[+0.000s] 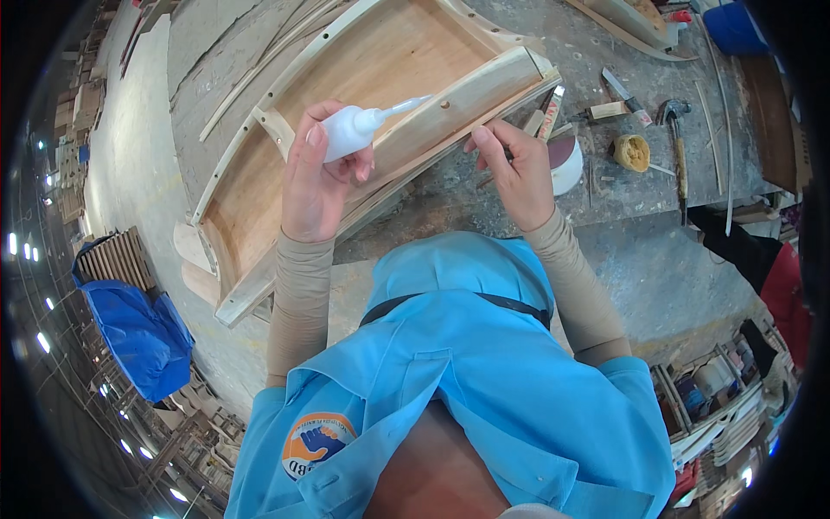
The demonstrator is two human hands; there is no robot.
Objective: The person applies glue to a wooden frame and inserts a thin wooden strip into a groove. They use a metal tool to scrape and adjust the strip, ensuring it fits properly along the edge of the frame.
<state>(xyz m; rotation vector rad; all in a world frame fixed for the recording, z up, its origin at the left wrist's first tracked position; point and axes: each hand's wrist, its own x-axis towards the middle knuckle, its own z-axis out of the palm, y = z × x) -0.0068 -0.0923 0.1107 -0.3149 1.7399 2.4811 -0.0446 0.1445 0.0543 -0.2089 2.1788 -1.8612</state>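
In my left hand (314, 186) is a white squeeze bottle (350, 131) with a long thin nozzle, fingers wrapped around it. The bottle is held over a curved wooden frame (488, 84) with a thin panel inside and small holes along its rails. Its nozzle points right, toward the near rail. My right hand (521, 173) is beside the near right end of that frame, thumb and fingers drawn together by the thin wooden strips along its edge. What those fingers pinch, if anything, is hidden. Next to this hand lies a white disc-shaped item (567, 169) with a dark red patch.
On the grey worktable (631, 190), to the right, lie a hammer (676, 143), a chisel-like tool (627, 95) and a small tub of yellowish paste (632, 153). A blue bucket (735, 30) stands far right. Left, a blue tarp (143, 333) hangs by stacked slats.
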